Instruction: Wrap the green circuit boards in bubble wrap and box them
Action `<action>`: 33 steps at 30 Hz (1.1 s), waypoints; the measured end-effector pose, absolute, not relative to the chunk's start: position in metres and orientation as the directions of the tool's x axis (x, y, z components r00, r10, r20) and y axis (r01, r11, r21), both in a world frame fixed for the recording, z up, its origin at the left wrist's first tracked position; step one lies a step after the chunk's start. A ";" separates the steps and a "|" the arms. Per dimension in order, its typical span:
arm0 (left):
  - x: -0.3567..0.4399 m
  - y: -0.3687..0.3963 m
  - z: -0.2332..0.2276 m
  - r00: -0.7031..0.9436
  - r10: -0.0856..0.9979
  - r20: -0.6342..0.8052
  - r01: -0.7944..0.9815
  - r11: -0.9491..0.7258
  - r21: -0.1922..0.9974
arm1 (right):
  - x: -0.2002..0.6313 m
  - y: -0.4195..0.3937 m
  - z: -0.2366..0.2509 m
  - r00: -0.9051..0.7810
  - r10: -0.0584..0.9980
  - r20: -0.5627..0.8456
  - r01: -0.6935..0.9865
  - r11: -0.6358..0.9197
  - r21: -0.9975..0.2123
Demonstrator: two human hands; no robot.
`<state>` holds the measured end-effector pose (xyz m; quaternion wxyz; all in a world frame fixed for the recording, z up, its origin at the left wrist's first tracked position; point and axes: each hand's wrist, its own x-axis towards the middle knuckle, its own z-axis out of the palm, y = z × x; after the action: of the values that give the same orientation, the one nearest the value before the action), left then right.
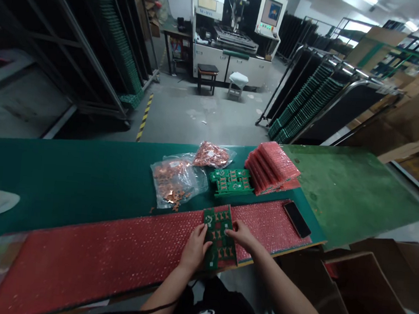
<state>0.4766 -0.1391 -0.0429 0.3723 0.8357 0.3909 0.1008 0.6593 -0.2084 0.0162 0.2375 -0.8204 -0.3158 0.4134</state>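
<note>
My left hand (194, 247) lies flat, fingers loosely spread, touching the left edge of a green circuit board (220, 236); nothing is gripped. My right hand (241, 234) rests on the board's right edge, fingers bent, thumb on top; I cannot tell whether it pinches the board. The board lies between both hands on a long red bubble-wrap sheet (113, 256) at the table's near edge. At 1 o'clock on the sheet, a black phone (297, 219). At 12 o'clock, a stack of green boards (231, 182); at 1 o'clock beyond it, a pile of red bubble-wrap packs (272, 167). At 11 o'clock, two clear bags of copper parts (176, 181). Board markings too small to read.
</note>
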 end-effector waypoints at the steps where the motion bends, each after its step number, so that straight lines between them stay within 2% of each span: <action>1: 0.474 -0.135 -0.041 0.681 0.722 -0.123 0.571 -0.419 0.706 | 0.653 -0.205 0.023 0.466 0.732 -0.497 0.347 -0.668 -0.658; 4: 0.462 -0.122 -0.035 0.700 0.698 -0.150 0.568 -0.417 0.710 | 0.623 -0.190 0.044 0.469 0.785 -0.404 0.505 -0.614 -0.607; 7: 0.443 -0.108 -0.030 0.700 0.682 -0.212 0.567 -0.350 0.745 | 0.579 -0.170 0.062 0.429 0.816 -0.387 0.628 -0.578 -0.521; 10: 0.418 -0.093 -0.029 0.615 0.735 -0.285 0.557 -0.149 0.817 | 0.534 -0.150 0.067 0.374 0.849 -0.373 0.722 -0.519 -0.457; 13: 0.390 -0.080 -0.029 0.459 0.814 -0.357 0.508 0.090 0.857 | 0.499 -0.131 0.060 0.321 0.878 -0.356 0.803 -0.452 -0.388; 16: 0.370 -0.071 -0.024 0.397 0.802 -0.447 0.475 0.238 0.847 | 0.474 -0.117 0.047 0.269 0.876 -0.401 0.850 -0.412 -0.328; 18: 0.363 -0.069 -0.019 0.416 0.762 -0.496 0.530 0.240 0.814 | 0.462 -0.111 0.040 0.257 0.860 -0.441 0.867 -0.407 -0.287; 20: 0.362 -0.069 -0.013 0.460 0.737 -0.496 0.617 0.136 0.775 | 0.456 -0.110 0.033 0.257 0.839 -0.479 0.865 -0.421 -0.273; 22: 0.364 -0.072 -0.009 0.500 0.730 -0.466 0.699 -0.023 0.714 | 0.458 -0.112 0.028 0.220 0.840 -0.497 0.834 -0.426 -0.351; 24: 0.368 -0.074 -0.007 0.492 0.752 -0.439 0.775 -0.149 0.614 | 0.470 -0.116 0.022 0.161 0.880 -0.446 0.735 -0.409 -0.541; 25: 0.370 -0.076 -0.007 0.475 0.769 -0.427 0.806 -0.186 0.562 | 0.481 -0.118 0.019 0.193 0.894 -0.405 0.619 -0.431 -0.657; 27: 0.374 -0.078 -0.009 0.453 0.791 -0.411 0.840 -0.225 0.493 | 0.516 -0.119 0.015 0.409 0.829 -0.381 0.263 -0.507 -0.821; 28: 0.376 -0.080 -0.011 0.450 0.793 -0.412 0.847 -0.232 0.479 | 0.538 -0.118 0.014 0.553 0.712 -0.433 0.023 -0.533 -0.846; 29: 0.377 -0.081 -0.013 0.445 0.792 -0.417 0.851 -0.228 0.473 | 0.562 -0.117 0.014 0.646 0.593 -0.481 -0.122 -0.541 -0.832; 33: 0.380 -0.086 -0.027 0.394 0.841 -0.371 0.840 -0.166 0.517 | 0.662 -0.104 0.015 0.730 0.366 -0.577 -0.398 -0.458 -0.795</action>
<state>0.3798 -0.0856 -0.0272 0.3377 0.7636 0.5504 0.0007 0.6620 -0.1045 0.0154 0.5205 -0.7708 0.0103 0.3671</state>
